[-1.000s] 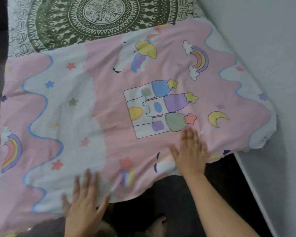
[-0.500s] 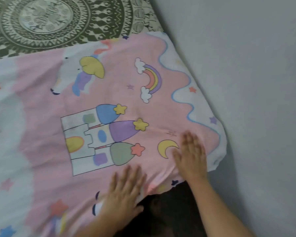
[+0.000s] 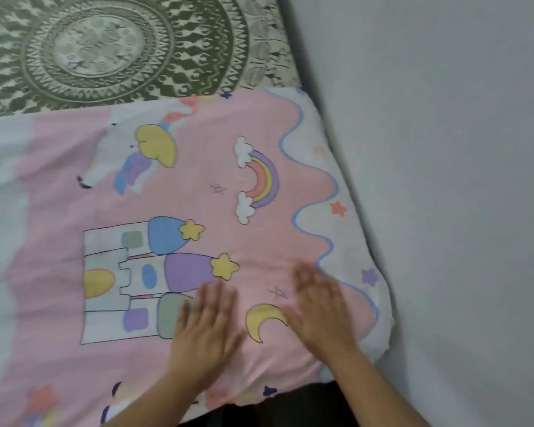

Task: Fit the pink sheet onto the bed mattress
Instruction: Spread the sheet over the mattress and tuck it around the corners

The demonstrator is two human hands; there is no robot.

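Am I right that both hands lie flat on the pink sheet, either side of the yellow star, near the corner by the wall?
Not quite: the head view shows the left hand and right hand flat on the pink sheet either side of the yellow moon, not a star. The corner sits by the wall.

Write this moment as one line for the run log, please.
stage: smoothing | left hand: flat on pink sheet | right hand: flat near wall-side corner | sheet: covers that corner

There are no words, numbers or brand names to read here. The pink sheet [image 3: 259,241] only has drawings on it, and the green patterned cloth [image 3: 121,47] at 12 o'clock only has shapes.
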